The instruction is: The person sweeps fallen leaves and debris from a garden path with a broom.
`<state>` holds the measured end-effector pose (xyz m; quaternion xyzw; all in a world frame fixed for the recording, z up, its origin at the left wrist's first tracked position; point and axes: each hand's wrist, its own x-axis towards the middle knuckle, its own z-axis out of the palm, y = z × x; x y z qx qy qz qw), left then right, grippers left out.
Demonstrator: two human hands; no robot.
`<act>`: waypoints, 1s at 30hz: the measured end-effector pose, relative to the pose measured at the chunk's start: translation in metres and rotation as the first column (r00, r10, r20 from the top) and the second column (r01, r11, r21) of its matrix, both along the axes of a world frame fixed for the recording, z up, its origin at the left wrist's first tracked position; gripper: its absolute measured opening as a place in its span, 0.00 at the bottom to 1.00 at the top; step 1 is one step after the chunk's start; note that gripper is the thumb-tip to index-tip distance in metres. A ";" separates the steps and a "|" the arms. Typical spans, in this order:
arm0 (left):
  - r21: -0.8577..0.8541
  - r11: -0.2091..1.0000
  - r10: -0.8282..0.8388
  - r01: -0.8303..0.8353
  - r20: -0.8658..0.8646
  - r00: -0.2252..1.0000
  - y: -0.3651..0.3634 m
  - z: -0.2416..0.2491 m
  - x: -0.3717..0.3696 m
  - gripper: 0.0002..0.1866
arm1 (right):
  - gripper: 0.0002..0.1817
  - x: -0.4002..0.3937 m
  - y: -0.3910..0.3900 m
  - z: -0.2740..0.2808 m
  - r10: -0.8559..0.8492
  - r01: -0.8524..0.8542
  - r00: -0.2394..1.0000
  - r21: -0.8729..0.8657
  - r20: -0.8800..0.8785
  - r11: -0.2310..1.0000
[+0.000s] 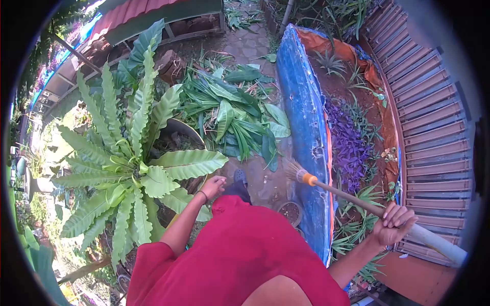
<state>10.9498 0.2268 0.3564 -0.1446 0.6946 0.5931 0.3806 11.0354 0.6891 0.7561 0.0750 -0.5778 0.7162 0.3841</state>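
Observation:
My right hand (394,224) is closed round the long handle of a stick broom (352,197). An orange band holds the broom's bristles, which are up against the blue tarp wall of a raised bed. Past my hand, a thick pale length continues the line of the handle to the right. My left hand (214,187) hangs near my waist with its fingers curled and nothing visible in it. Beside it spreads a large bird's nest fern (137,173) with long wavy leaves. A heap of cut green leaves (229,107) lies on the path ahead.
The blue tarp wall (304,102) borders the paved path (258,181) on the right. Purple plants (349,145) grow in the bed behind it. A slatted fence (431,122) stands farther right. A small round pot (291,212) sits by the wall.

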 end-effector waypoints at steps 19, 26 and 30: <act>-0.555 0.793 -0.424 0.253 -0.203 0.883 0.063 -0.052 -0.486 0.22 | 0.26 -0.402 0.114 0.022 0.079 -0.078 0.989 0.011 -0.125 0.997; -0.332 0.800 -0.466 0.500 0.180 0.866 0.049 -0.144 -0.401 0.20 | 0.26 -0.613 0.178 0.023 0.268 -0.270 0.959 -0.007 -0.096 0.963; -0.359 0.716 -0.582 0.599 0.166 0.796 0.103 -0.130 -0.386 0.23 | 0.27 -0.726 0.200 0.029 0.353 -0.348 0.931 0.059 -0.098 0.936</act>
